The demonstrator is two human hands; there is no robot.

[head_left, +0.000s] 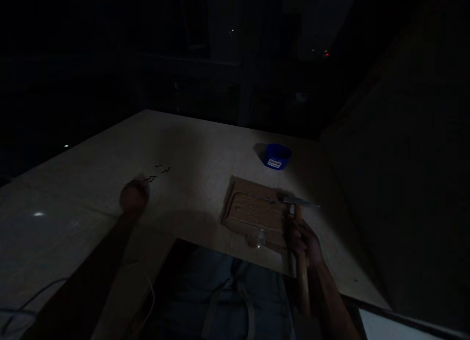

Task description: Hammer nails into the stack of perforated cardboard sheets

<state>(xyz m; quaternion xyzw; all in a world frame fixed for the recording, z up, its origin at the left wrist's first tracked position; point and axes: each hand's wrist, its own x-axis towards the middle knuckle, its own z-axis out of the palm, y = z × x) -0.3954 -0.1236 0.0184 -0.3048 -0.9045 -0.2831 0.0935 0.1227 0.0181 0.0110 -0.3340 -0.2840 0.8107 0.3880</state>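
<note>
My right hand [305, 239] is wrapped round the wooden handle of a hammer [303, 281], held upright with its metal head at the top, by the right edge of a piece of cardboard [257, 208]. The cardboard lies on the table and has a raised, cut shape and clear tape near its front edge. On the left, my left hand [134, 195] is low over the table beside several small dark nails [152, 178]. Its fingers are blurred and dim, so I cannot make out whether they hold anything.
A blue plastic tub [277, 157] with a white label stands behind the cardboard on the pale table [205, 149]. A wall or panel [396, 198] rises along the right side. Cables [44, 287] lie at the lower left. The room beyond is very dark.
</note>
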